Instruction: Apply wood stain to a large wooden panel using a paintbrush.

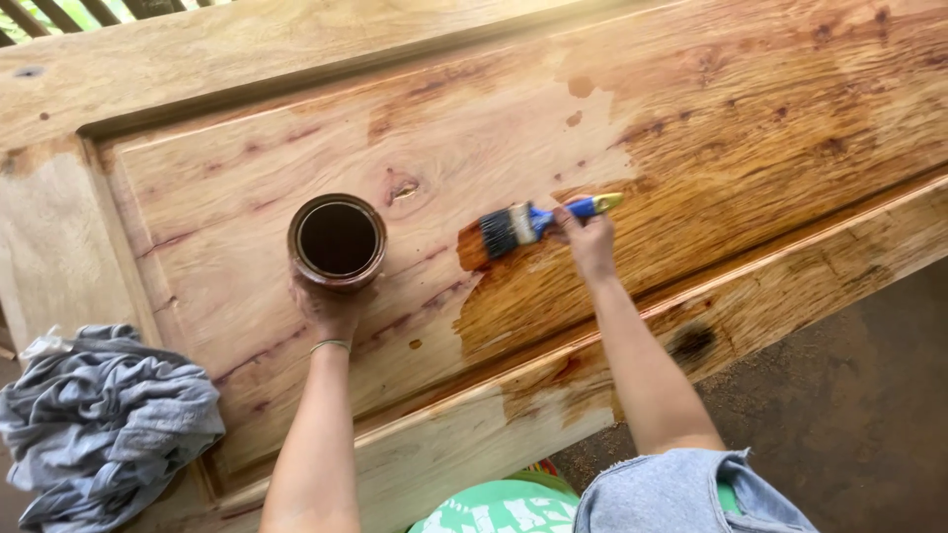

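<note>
The wooden door panel (296,168), lying flat and filling most of the view, is being coated with a glossy brown stain. The right hand (589,237) is gripping the blue and yellow handle of a paintbrush (523,225), fingers closed around it, and is pressing its dark bristles onto the wood at the edge of the wet area. The left hand (331,301) is wrapped around the near side of an open jar (337,240) of dark stain, which is standing upright on the bare part of the panel, to the left of the brush. Judging by the surface, the work is roughly half done: the right portion is looking dark, wet and shiny, with the grain showing strongly, while the left portion and the raised frame above are looking pale and dry. The next stroke would seemingly need to carry the wet edge leftward along the grain, towards the jar, without leaving gaps. A crumpled grey cloth (104,419) is lying on the door's near left corner.
</note>
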